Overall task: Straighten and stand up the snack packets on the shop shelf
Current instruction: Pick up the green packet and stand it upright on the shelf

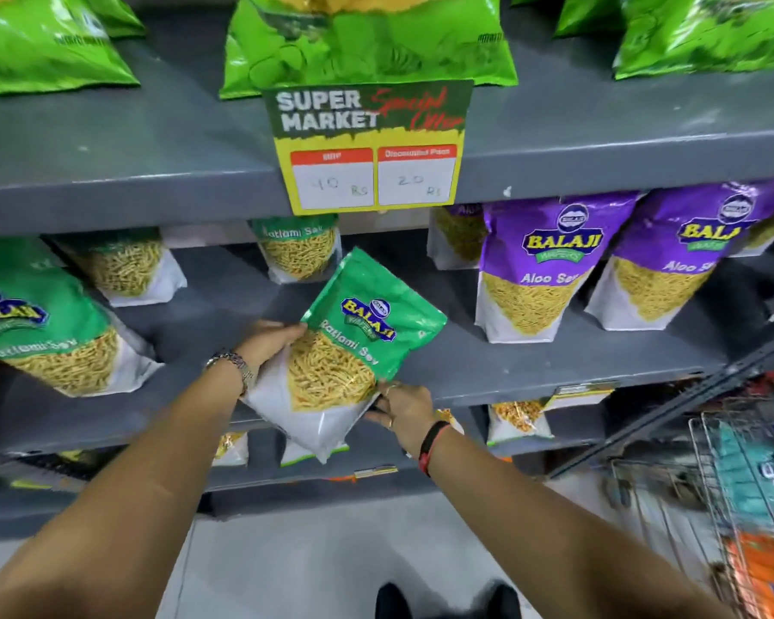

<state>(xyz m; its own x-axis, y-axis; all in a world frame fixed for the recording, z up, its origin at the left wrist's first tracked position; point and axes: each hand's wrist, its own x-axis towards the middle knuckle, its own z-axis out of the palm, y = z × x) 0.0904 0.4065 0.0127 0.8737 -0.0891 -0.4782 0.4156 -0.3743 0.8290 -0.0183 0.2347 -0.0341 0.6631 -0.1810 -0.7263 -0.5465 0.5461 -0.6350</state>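
A green and white Ratlami Sev packet (345, 350) is held tilted in front of the middle grey shelf (510, 368), its top leaning to the right. My left hand (264, 344) grips its left edge. My right hand (403, 406) pinches its lower right corner. Another green Ratlami Sev packet (41, 332) leans at the left of the same shelf. Two more stand further back (126, 270) (300, 252). Two purple Aloo Sev packets (541, 279) (662, 270) stand upright at the right.
A yellow price card (372, 149) hangs from the upper shelf edge, with bright green bags (367, 42) above it. A lower shelf holds more packets (517, 422). A wire basket rack (742, 484) with goods stands at the right on the floor.
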